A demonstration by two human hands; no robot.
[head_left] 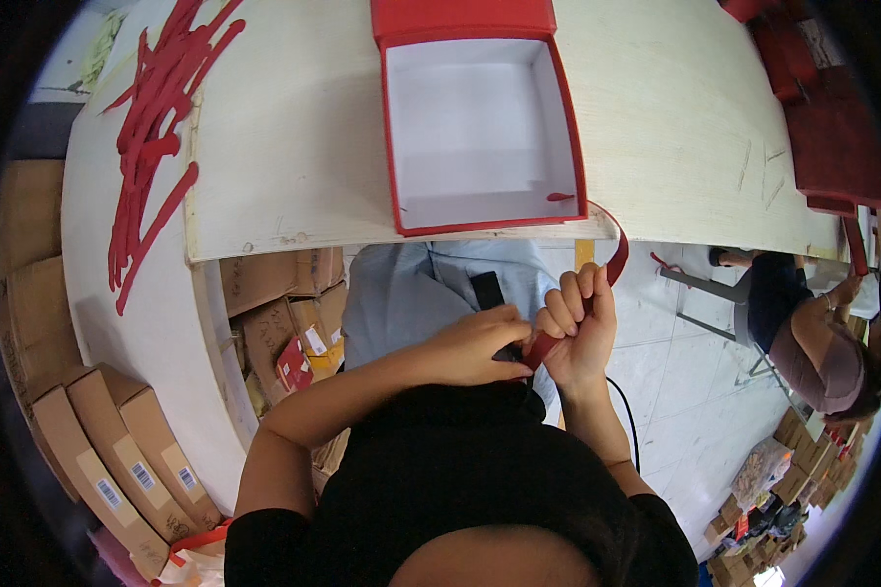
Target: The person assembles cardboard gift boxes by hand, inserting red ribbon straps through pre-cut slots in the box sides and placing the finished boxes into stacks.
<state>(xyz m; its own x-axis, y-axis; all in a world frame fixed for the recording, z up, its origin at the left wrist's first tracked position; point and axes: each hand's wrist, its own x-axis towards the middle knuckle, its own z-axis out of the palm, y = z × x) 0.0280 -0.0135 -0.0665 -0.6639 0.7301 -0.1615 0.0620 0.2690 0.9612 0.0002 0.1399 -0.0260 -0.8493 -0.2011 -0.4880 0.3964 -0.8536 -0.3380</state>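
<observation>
An open red box (394, 137) with a white inside stands at the table's front edge, its red lid folded back at the far side. From its near right corner a red ribbon (619, 247) loops down to my hands, and a short red tip shows inside that corner. My right hand (579, 333) is closed round the ribbon, palm up. Against it, my left hand (480, 347) is closed with its fingers curled on the ribbon's lower part; its fingertips are partly hidden. Both hands are in front of my body, below the table edge.
Several loose red ribbons (152, 147) lie in a pile at the table's far left. Cardboard boxes (117, 460) stand at left, with more cartons (264, 279) under the table. Red boxes (837, 137) are stacked at far right, where another person (822, 342) sits working.
</observation>
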